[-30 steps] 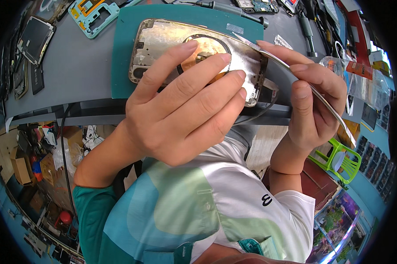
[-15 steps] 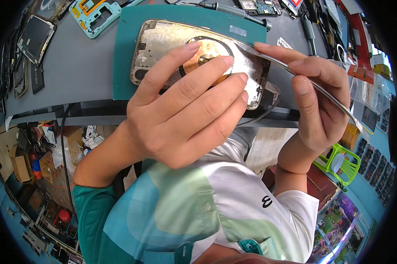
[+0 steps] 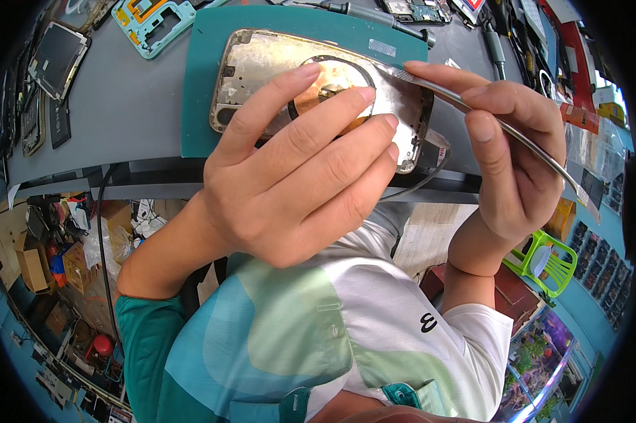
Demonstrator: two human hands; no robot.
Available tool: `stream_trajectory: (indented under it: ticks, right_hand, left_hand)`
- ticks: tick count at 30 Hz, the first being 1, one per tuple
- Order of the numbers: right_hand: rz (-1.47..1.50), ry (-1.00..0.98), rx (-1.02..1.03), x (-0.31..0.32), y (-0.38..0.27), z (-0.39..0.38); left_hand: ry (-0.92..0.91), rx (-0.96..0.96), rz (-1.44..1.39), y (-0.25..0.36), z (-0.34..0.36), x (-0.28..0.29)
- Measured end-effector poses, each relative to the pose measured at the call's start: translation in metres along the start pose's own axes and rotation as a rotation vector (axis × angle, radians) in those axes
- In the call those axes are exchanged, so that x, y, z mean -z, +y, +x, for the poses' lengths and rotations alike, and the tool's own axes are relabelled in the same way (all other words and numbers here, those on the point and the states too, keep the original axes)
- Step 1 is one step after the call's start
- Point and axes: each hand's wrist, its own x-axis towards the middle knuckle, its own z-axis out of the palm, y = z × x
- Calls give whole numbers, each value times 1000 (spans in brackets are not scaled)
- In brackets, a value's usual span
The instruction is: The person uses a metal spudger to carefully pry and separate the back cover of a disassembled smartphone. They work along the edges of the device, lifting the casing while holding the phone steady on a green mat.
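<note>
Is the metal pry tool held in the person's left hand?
No, the right hand grips the metal pry tool, while the left hand lies over the phone housing.

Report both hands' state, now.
Left hand: open, spread over the metal phone frame.
Right hand: closed, holding a slim metal tool.

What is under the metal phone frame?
A green mat shows past the left and upper edges of the phone frame. What lies directly beneath is covered, and the left hand hides part of the lower edge.
</note>
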Motion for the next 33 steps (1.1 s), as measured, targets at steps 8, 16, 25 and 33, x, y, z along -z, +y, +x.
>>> stream_trajectory:
  ticks: [8,16,25,33]
  right_hand:
    - [-30,-26,10,5,1,0]
    - [-189,-92,56,10,-4,-5]
    - [-447,-174,259,12,-2,-6]
    - [-494,-168,275,7,-5,-10]
  left_hand:
    - [10,-7,11,0,2,0]
    - [-1,-18,-4,-1,2,0]
    - [19,-26,17,-2,-1,-2]
    - [30,-27,13,-2,0,-3]
